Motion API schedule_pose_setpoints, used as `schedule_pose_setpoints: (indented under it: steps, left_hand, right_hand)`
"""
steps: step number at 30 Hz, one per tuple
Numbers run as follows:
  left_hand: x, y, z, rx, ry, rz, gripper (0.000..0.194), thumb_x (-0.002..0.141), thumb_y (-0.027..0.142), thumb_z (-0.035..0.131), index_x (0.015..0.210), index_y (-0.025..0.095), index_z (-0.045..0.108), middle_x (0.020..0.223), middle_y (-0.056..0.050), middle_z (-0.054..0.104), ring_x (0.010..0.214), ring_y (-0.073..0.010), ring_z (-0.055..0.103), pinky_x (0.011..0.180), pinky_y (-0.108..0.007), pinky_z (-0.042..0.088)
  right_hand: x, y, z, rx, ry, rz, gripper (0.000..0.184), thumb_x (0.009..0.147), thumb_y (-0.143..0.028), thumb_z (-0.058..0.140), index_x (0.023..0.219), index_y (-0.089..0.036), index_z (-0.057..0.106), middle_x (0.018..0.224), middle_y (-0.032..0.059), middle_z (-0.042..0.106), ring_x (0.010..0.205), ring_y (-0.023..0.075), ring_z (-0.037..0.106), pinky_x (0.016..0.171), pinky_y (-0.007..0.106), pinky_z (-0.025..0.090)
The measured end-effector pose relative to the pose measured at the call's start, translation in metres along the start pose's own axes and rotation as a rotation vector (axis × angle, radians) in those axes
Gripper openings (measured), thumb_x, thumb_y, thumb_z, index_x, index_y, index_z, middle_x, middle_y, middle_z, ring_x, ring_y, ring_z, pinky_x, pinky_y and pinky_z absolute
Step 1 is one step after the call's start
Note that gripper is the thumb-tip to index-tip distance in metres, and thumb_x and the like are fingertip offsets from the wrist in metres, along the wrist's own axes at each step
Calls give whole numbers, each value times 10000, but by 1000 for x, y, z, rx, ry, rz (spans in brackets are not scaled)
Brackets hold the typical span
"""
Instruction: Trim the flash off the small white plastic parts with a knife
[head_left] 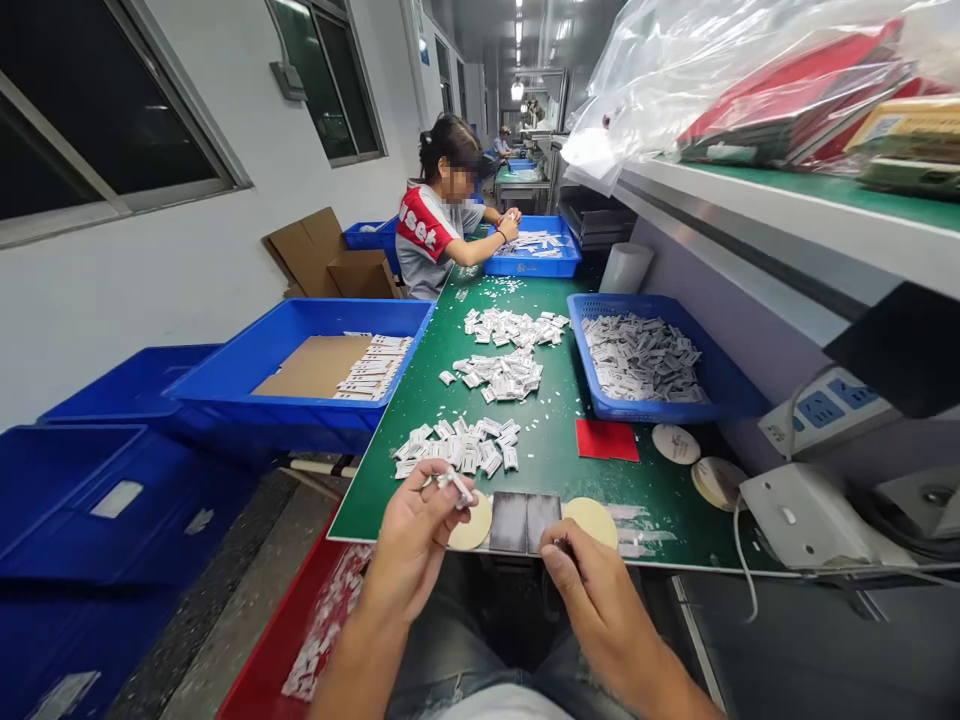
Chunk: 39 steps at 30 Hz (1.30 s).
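Observation:
Between the thumb and fingers of my left hand [416, 535] is a small white plastic part [456, 489], held over the table's near edge. My right hand [589, 580] is closed around a small dark object [565, 548]; the fingers hide most of it, so its kind is unclear. Beneath and between the hands lie a pale yellow disc [472, 528], dark grey sheets [525, 520] and a second yellow disc [592, 518]. Just beyond my left hand spreads a pile of similar white parts [461, 445].
More white parts [501, 374] lie farther up the green table [555, 450]. A blue basket [645, 410] of parts stands right, near a red sheet [607, 440]. At left is a blue bin [300, 312] with cardboard. A co-worker [439, 225] handles parts over another blue tray [536, 268].

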<state>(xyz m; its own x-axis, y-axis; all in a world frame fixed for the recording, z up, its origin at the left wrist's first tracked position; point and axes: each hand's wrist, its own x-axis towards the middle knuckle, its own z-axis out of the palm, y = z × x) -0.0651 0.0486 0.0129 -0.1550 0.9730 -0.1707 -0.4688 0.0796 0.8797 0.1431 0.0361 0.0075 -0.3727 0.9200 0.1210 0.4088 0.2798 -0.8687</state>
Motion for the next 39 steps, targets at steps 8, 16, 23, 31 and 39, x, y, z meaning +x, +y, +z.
schedule_pose_setpoints:
  steps: [8,16,23,31,39]
  left_hand:
    - [-32,7,4,-129,-46,-90,219,741,205,755,842,152,568,702,8,599,583,-78,529,529,-180,430]
    - [-39,15,2,-141,-56,-124,215,706,203,775,796,166,583,695,28,561,556,-61,474,508,-170,392]
    - [-37,12,-9,51,-106,-9,164,847,241,648,989,172,689,770,-22,611,642,-94,539,603,-201,437]
    - [-37,20,-12,-46,-46,-21,123,842,235,659,950,182,686,836,-22,574,663,-77,469,581,-179,401]
    - [-41,24,-5,-132,-141,-61,311,819,224,668,1127,210,633,802,-9,547,584,-74,468,494,-182,377]
  right_hand:
    - [23,-24,8,-421,94,-470,463,951,-576,368,776,-179,530,610,-16,513,526,131,429,548,277,265]
    - [39,-34,18,-730,133,-635,570,938,-633,305,648,-186,509,545,4,489,486,139,397,526,309,183]
    - [35,-37,14,-394,23,-458,382,951,-497,446,743,-183,507,588,-37,492,499,105,406,535,260,256]
    - [30,-37,5,-302,-63,-353,278,942,-423,476,792,-192,513,538,-72,426,468,96,346,538,254,256]
    - [31,-41,4,-402,2,-499,355,958,-485,430,832,-176,551,589,-36,525,512,114,448,547,261,292]
